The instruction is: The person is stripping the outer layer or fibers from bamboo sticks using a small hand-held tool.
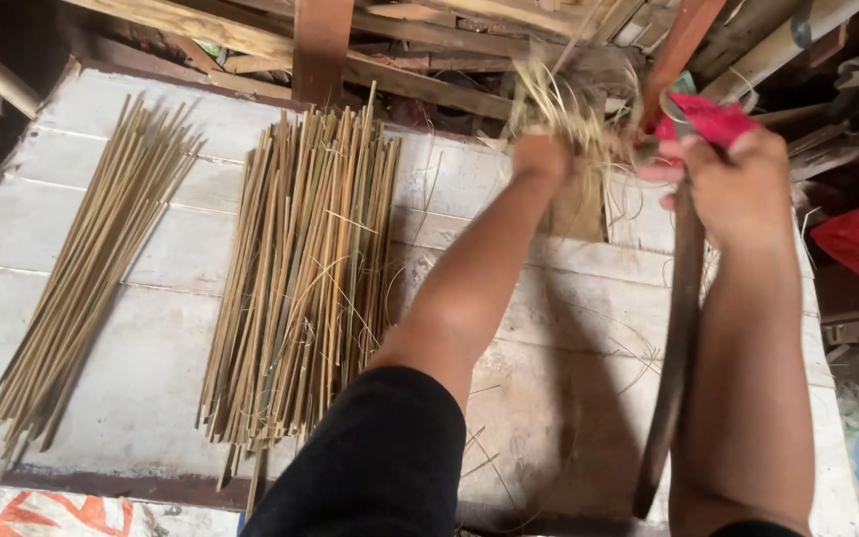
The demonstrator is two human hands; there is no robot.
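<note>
Bamboo shavings (569, 104) clutched — left hand (541, 159), right hand (738, 184) seemingly gripping blade (673, 348)

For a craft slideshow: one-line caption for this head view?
Left hand grips bamboo shavings, right hand holds a long blade; bamboo-strip bundles lie on the workbench.

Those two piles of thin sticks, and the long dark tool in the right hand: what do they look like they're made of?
The sticks in the larger pile and the smaller pile look like split bamboo: pale tan with green streaks, matte, with loose fibres curling off. The long dark tool held by the right hand seems to be dull, aged metal or dark wood; its red-wrapped handle looks like cloth or plastic.
</note>
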